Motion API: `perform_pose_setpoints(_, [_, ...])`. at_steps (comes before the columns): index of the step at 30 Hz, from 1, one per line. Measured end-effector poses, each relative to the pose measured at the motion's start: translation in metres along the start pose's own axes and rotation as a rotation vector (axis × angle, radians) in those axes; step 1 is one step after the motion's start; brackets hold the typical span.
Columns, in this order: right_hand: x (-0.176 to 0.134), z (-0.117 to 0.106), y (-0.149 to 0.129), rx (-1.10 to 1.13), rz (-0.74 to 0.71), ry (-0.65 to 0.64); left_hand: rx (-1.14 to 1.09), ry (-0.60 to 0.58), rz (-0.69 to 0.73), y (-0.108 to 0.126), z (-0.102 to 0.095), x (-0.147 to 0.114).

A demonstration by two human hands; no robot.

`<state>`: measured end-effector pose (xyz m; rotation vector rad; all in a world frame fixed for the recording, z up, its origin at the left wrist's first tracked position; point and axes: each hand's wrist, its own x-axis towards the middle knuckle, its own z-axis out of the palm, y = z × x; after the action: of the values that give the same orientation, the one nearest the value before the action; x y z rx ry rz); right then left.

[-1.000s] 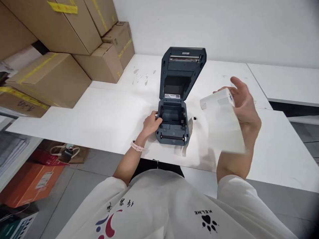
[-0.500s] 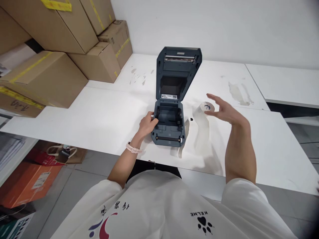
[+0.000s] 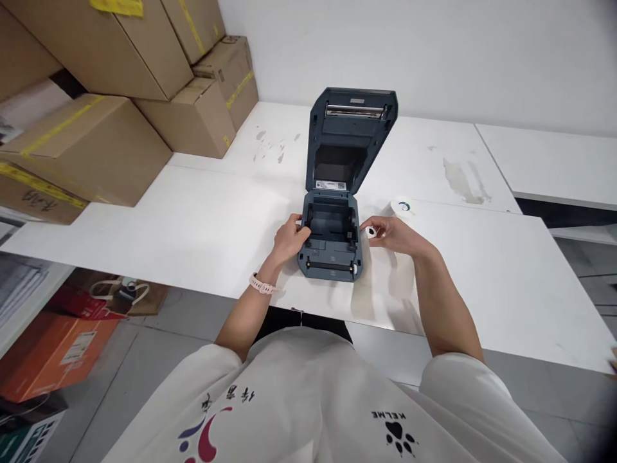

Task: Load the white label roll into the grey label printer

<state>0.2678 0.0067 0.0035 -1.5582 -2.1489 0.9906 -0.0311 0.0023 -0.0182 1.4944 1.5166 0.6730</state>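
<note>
A dark grey label printer [image 3: 332, 249] stands on the white table with its lid [image 3: 340, 136] raised and its roll bay bare. My left hand [image 3: 290, 239] grips the printer's left side, thumb over the rim. Close to the printer's right side, my right hand [image 3: 396, 235] has its fingers closed around a small paper roll [image 3: 370, 233] with a dark core. A strip of paper [image 3: 363, 292] hangs from this roll toward the table's front edge. Behind my right hand lies a larger white roll [image 3: 401, 206] with a blue-green core, partly hidden.
Cardboard boxes [image 3: 96, 151] with yellow tape are piled at the table's left. A white wall [image 3: 409, 51] runs behind the table [image 3: 231, 212]. On the floor at lower left are an orange box [image 3: 58, 354] and a bag [image 3: 128, 296].
My right hand has come left and down from above the larger roll and closed on the small roll. My left hand stays on the printer, which appears slightly farther right in view.
</note>
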Motion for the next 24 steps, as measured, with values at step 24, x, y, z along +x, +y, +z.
perform_pose_setpoints(24, [0.068,0.032,-0.104,-0.664,-0.208,-0.217,-0.085,0.033,0.010,-0.008,0.004,0.003])
